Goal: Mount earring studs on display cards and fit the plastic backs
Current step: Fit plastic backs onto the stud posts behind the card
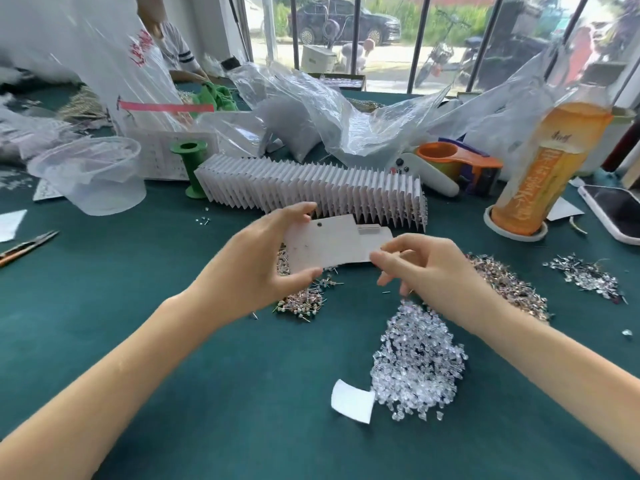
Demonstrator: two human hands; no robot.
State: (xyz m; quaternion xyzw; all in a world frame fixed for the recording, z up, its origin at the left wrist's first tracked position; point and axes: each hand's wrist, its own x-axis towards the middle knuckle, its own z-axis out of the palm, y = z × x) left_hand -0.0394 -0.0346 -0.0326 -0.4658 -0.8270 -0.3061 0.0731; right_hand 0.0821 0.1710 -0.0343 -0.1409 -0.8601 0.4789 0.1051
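Note:
My left hand [258,261] grips a white display card [332,244] by its left edge, thumb below and fingers on top, above the green table. At the card's right lower corner my right hand [420,268] pinches with thumb and forefinger; what it pinches is too small to see. Under the card lies a heap of pink earring studs [304,303]. A pile of clear plastic backs [417,362] lies in front of my right wrist. More studs [512,285] lie right of my right hand, with a silvery heap [585,277] further right. A long row of finished cards [311,190] stands behind.
An orange drink bottle [543,168] stands at the right, a phone [614,211] beside it. A tape dispenser [460,161], green spool [192,168], clear cup [93,174] and plastic bags [346,116] crowd the back. Snips [27,245] lie at the left; a paper scrap [353,400] lies near me.

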